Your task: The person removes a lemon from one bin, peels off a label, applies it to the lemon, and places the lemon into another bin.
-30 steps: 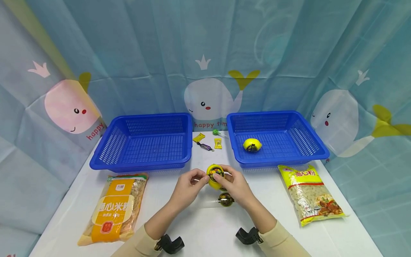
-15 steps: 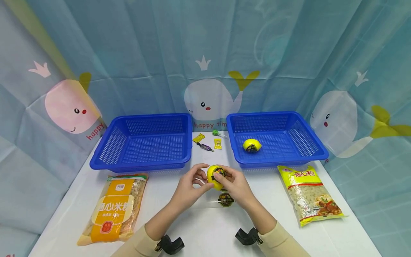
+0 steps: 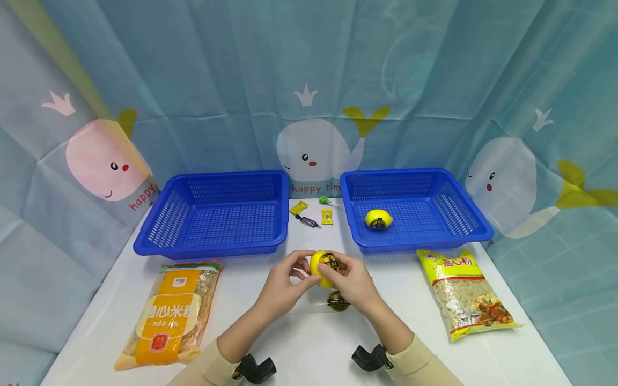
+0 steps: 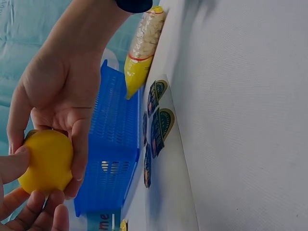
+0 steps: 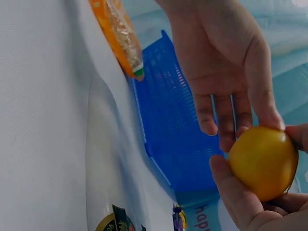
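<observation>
Both hands hold a smooth, glossy yellow lemon [image 3: 322, 266] just above the white table [image 3: 309, 343], near the middle of its width and a little toward the front edge. The left hand [image 3: 282, 284] curls its fingertips and thumb round the lemon's left side; the right hand [image 3: 354, 281] pinches its right side, with the thumb lying across a round dark sticker with yellow print on the fruit's face. The writing on that sticker is too small to read.

On the table just under the right hand lies a clear film sheet with another round dark-and-gold sticker [image 3: 338, 301]; the left wrist view shows several such badge-shaped stickers [image 4: 161, 126] flat on the tabletop.

Two blue plastic baskets with perforated lattice walls stand along the back edge. The left basket [image 3: 159, 236] sits toward the back left corner. The right basket [image 3: 475, 228], toward the back right corner, holds a second lemon [image 3: 379, 219] with a dark sticker.

Between the baskets lie small wrapped candies [image 3: 309, 214]: yellow wrappers, a purple twist and a green lollipop.

Near the front left corner lies a soft crinkled bag [image 3: 169, 316] of pale pasta with an orange label and large white Chinese characters. By the right edge lies a yellow-trimmed bag [image 3: 465, 295] of pasta with red Chinese characters and a food picture.

The backdrop curtain [image 3: 309, 80] shows cartoon whales and the word "happy".
</observation>
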The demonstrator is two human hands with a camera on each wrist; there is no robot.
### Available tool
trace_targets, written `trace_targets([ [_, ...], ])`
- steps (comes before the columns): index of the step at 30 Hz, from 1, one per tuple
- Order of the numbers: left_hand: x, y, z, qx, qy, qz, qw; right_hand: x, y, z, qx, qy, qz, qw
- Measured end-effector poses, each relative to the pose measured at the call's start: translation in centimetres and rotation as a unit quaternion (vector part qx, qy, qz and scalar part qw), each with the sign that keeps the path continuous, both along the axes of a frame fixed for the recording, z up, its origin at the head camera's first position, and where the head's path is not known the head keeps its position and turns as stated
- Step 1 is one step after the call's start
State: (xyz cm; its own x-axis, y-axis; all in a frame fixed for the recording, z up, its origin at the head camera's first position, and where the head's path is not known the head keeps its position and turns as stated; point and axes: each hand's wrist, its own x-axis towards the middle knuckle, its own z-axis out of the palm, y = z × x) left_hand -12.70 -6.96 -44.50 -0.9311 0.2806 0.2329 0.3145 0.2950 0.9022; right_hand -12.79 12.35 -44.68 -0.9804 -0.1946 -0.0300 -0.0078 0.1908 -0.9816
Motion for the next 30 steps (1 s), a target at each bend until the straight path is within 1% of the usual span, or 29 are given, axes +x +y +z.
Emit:
trace_targets([
  [4,-0.1,0.1,-0.1,0.006,0.015,0.002,0.9999,0.0,-0.2,0.1,-0.001,0.006,0.003,1.000],
  [8,-0.2,0.1,0.0,0.013,0.017,-0.002,0.9998,-0.1,-0.3,0.3,0.004,0.009,0.000,1.000],
  [12,-0.3,-0.2,0.0,0.036,-0.011,-0.024,0.9990,-0.2,-0.2,0.3,-0.006,0.006,-0.008,1.000],
  [14,-0.4,-0.4,0.0,0.047,-0.035,-0.031,0.9978,-0.2,0.0,0.5,-0.020,-0.003,-0.004,1.000],
  [17,-0.4,-0.4,0.1,0.055,-0.068,-0.017,0.9960,-0.2,0.1,0.6,-0.065,-0.026,0.007,0.997],
  [20,-0.5,-0.2,0.2,0.067,-0.091,0.007,0.9936,-0.1,0.2,0.7,-0.107,-0.045,0.008,0.993],
  [24,-0.6,-0.1,0.3,0.086,-0.109,0.015,0.9902,0.1,0.1,0.9,-0.126,-0.058,-0.018,0.990],
  [26,-0.7,-0.2,0.3,0.096,-0.121,0.014,0.9879,0.1,0.0,1.0,-0.148,-0.075,-0.033,0.986],
  [30,-0.9,-0.4,0.4,0.122,-0.136,0.008,0.9831,0.1,-0.1,1.3,-0.193,-0.121,-0.058,0.972],
])
